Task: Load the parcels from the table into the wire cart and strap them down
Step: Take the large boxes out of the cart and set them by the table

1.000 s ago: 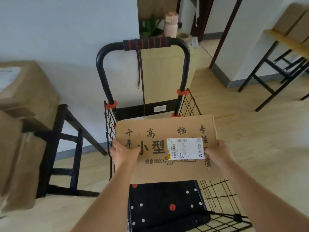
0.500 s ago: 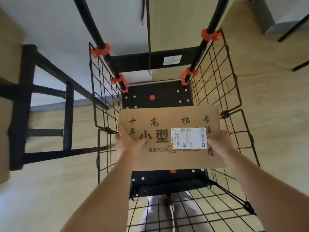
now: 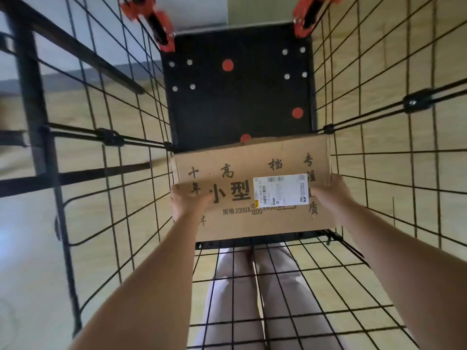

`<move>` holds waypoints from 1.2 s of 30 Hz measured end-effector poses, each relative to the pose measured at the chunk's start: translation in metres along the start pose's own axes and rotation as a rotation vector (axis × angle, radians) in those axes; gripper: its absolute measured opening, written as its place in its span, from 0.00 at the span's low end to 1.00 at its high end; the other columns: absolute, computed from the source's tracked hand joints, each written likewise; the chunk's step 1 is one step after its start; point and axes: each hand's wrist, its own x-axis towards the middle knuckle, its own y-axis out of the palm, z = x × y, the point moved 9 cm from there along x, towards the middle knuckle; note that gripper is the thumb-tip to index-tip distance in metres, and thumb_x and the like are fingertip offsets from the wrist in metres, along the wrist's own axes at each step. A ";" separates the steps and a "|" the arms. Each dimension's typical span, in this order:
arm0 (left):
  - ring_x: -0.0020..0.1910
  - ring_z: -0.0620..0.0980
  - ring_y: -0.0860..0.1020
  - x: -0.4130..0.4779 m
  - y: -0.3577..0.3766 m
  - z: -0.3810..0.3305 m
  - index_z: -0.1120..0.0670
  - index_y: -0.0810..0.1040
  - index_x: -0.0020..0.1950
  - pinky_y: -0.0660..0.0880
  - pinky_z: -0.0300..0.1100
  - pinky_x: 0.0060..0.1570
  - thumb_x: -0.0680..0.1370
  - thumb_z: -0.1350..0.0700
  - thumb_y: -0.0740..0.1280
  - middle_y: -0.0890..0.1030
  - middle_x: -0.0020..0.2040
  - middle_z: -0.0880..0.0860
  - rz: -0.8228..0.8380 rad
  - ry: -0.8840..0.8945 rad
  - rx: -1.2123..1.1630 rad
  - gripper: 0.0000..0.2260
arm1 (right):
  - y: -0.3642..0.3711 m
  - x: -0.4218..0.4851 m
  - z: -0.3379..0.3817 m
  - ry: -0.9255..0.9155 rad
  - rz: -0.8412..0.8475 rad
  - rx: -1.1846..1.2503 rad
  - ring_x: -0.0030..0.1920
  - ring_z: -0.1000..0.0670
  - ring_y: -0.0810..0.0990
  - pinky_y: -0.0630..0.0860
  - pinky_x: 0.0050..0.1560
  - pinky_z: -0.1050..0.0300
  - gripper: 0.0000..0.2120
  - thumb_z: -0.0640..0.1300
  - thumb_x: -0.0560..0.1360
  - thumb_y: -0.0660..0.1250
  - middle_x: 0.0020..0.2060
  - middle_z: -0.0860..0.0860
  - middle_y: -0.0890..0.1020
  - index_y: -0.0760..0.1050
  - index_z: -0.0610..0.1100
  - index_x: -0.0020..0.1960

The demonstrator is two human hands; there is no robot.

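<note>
A brown cardboard parcel [image 3: 250,223] with black printed characters and a white shipping label sits low inside the black wire cart [image 3: 131,173], near its front end. My left hand [image 3: 188,202] grips the parcel's left edge, thumb across the top face. My right hand [image 3: 331,195] grips its right edge. Beyond the parcel lies the cart's black base plate [image 3: 237,97], marked with red and white dots. Whether the parcel rests on the base, I cannot tell. No strap shows.
Wire mesh walls stand close on the left, on the right [image 3: 379,173] and toward me. Red clamps [image 3: 151,21] hold the handle posts at the far end. A black table frame [image 3: 32,97] stands left of the cart. My legs [image 3: 252,286] show through the near mesh.
My hands have carried the parcel down from the cart's rim to deep between the mesh walls. My head has tilted down, so the handle has left the view.
</note>
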 end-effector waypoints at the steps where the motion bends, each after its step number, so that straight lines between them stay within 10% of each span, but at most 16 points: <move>1: 0.55 0.54 0.76 0.004 0.004 0.008 0.53 0.64 0.71 0.79 0.51 0.50 0.64 0.54 0.81 0.74 0.61 0.54 0.006 -0.028 -0.012 0.41 | 0.007 0.004 -0.004 0.003 0.013 -0.015 0.37 0.50 0.82 0.79 0.28 0.56 0.16 0.42 0.71 0.67 0.41 0.48 0.82 0.74 0.41 0.58; 5: 0.46 0.49 0.79 0.024 0.013 0.034 0.55 0.65 0.71 0.76 0.41 0.34 0.64 0.55 0.81 0.77 0.56 0.52 0.032 -0.110 -0.053 0.41 | 0.026 0.019 -0.024 0.035 0.022 -0.010 0.38 0.52 0.78 0.75 0.32 0.59 0.20 0.39 0.73 0.67 0.44 0.47 0.79 0.70 0.39 0.64; 15: 0.59 0.54 0.71 0.022 0.025 0.036 0.52 0.62 0.72 0.76 0.56 0.59 0.65 0.57 0.78 0.68 0.64 0.53 -0.029 -0.009 0.041 0.39 | 0.059 0.051 -0.046 0.054 0.048 -0.085 0.42 0.44 0.84 0.78 0.26 0.58 0.25 0.43 0.67 0.68 0.48 0.45 0.83 0.70 0.44 0.63; 29: 0.55 0.51 0.71 0.016 0.029 0.019 0.51 0.61 0.73 0.74 0.47 0.50 0.67 0.58 0.77 0.70 0.66 0.53 -0.004 0.010 0.002 0.39 | 0.056 0.040 -0.039 0.157 0.090 -0.221 0.36 0.50 0.76 0.79 0.35 0.55 0.29 0.39 0.75 0.64 0.52 0.41 0.79 0.58 0.38 0.73; 36: 0.65 0.57 0.70 -0.001 0.034 0.020 0.50 0.58 0.76 0.74 0.55 0.61 0.67 0.59 0.74 0.67 0.70 0.53 0.000 -0.094 0.013 0.41 | 0.049 0.021 -0.024 0.128 0.081 -0.241 0.43 0.45 0.80 0.81 0.41 0.51 0.30 0.40 0.76 0.65 0.54 0.41 0.78 0.55 0.41 0.74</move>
